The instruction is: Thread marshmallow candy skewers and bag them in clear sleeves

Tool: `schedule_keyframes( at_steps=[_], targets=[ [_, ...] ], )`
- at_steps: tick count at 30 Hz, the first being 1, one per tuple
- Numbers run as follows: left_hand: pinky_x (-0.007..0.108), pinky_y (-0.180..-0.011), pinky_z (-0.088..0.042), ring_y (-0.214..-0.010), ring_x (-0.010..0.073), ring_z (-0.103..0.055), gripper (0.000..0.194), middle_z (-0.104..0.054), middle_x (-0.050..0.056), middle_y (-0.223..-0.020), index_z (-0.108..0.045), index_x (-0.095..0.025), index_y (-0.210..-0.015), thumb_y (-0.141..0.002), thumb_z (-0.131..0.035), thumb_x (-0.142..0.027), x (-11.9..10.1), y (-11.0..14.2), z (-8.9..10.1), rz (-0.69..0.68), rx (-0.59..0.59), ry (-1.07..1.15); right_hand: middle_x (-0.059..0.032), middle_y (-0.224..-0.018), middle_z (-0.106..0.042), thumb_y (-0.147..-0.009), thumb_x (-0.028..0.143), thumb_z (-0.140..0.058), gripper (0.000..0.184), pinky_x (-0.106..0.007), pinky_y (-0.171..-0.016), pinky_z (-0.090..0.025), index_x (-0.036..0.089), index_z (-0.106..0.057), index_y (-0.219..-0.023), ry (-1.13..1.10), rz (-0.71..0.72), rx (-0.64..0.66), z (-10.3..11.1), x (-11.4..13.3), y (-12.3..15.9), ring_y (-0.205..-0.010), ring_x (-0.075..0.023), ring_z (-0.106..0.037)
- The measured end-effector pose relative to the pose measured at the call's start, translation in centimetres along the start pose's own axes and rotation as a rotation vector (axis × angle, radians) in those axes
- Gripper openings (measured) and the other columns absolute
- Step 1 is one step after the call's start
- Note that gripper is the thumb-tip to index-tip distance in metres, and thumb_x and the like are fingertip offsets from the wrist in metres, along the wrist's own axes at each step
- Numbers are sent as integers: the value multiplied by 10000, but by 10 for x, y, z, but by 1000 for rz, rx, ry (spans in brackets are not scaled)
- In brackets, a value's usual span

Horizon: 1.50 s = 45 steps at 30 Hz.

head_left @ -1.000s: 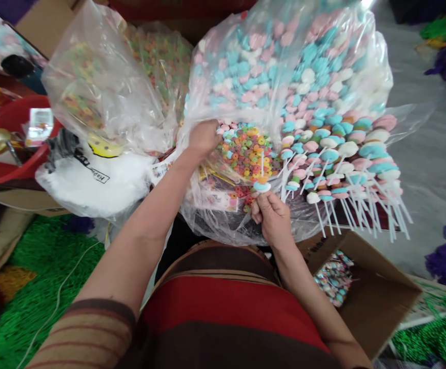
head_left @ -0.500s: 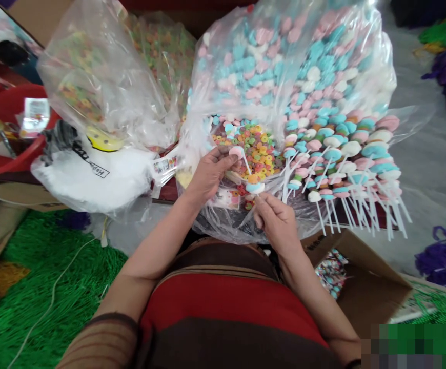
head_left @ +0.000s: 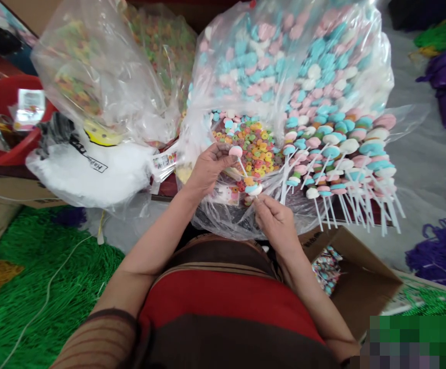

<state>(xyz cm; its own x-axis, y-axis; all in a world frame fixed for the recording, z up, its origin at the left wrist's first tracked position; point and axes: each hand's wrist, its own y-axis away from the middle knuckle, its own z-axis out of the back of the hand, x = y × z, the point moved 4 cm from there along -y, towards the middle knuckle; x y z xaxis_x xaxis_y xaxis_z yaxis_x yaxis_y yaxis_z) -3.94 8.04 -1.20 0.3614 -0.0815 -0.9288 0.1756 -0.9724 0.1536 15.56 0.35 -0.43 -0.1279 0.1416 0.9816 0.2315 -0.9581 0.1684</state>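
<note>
The stick (head_left: 243,167) is over the near edge of the loose rings (head_left: 261,148), with a pink marshmallow (head_left: 236,151) at its far tip. Lower on the stick sit an orange ring (head_left: 248,181) and, against it, a blue-and-white marshmallow (head_left: 253,189). The right hand (head_left: 278,219) has its fingers pinched round the stick's near end; the left hand (head_left: 209,165), to the left of the stick, has its fingers closed on the pink marshmallow.

A second ago the left hand was reaching beyond the stick, at the far side of the rings; now it is back, and the stick's tip has a further piece at it. Bare stick shows between that piece and the orange ring, so I judge this stack is not yet closed up; how deep the tip goes in, I cannot tell.

To the right of the stick, loaded sticks (head_left: 353,148) lie in a heap. Beyond it stands the marshmallow bag (head_left: 257,56); right and nearer, a box (head_left: 372,287).
</note>
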Motion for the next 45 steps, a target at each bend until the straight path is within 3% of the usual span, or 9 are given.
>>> schedule_keyframes(
  at_steps=[7,16,20,33,37,40,42,45],
  targets=[
    [224,-732,-536,-766,108,-664,422,-715,-36,-807,-658,-206,-855,-611,-970,-352,1,0,-1,-66,65,-72,64,-509,-356,-946,464,-613,313,-243,-468,-253,204,-779,-894,10,-33,2,2,-2,0,-499,-120,-352],
    [250,-823,-521,-843,133,-682,212,-730,-14,-883,-737,-207,-906,-730,-856,-209,-6,12,-5,-171,59,-364,100,-461,-322,-917,502,-624,371,-238,-437,-203,162,-770,-950,-83,-174,62,0,1,4,-411,-80,-268],
    [237,-775,-508,-775,120,-648,219,-701,-28,-810,-753,-203,-917,-724,-856,-218,-1,13,-7,-128,64,-338,101,-443,-334,-898,515,-641,381,-234,-427,-204,159,-767,-951,-115,-185,51,-2,1,4,-396,-79,-264],
    [231,-781,-542,-779,118,-690,200,-764,-2,-855,-749,-191,-966,-769,-732,-164,12,27,-24,-118,156,-341,100,-460,-332,-910,541,-651,358,-244,-428,-183,190,-702,-857,-128,-134,-12,-4,7,-2,-409,-77,-261],
    [270,-880,-556,-893,147,-728,195,-783,27,-953,-753,-195,-992,-822,-664,-165,14,37,-29,-237,236,-414,90,-460,-383,-897,609,-675,417,-246,-426,-213,207,-660,-789,-134,-82,-42,-4,-3,-16,-414,-80,-292],
    [307,-961,-551,-1021,173,-722,271,-786,46,-1083,-761,-213,-1070,-862,-596,-159,-2,34,-24,-399,298,-581,90,-478,-436,-864,663,-701,454,-239,-413,-236,212,-660,-830,-251,-88,-53,-6,-13,-23,-401,-77,-315],
    [331,-987,-542,-1066,189,-707,299,-776,53,-1137,-754,-225,-1120,-906,-553,-170,-17,19,-14,-475,242,-754,96,-497,-448,-838,659,-737,451,-230,-414,-264,214,-663,-858,-361,-81,-88,-6,-17,-25,-402,-72,-328],
    [392,-1048,-498,-1160,245,-661,228,-751,73,-1159,-745,-223,-1084,-957,-557,-243,-29,-21,4,-502,30,-1069,104,-500,-442,-817,631,-777,434,-218,-422,-292,215,-664,-864,-458,-59,-128,-6,-19,-26,-409,-67,-335]
  ],
)
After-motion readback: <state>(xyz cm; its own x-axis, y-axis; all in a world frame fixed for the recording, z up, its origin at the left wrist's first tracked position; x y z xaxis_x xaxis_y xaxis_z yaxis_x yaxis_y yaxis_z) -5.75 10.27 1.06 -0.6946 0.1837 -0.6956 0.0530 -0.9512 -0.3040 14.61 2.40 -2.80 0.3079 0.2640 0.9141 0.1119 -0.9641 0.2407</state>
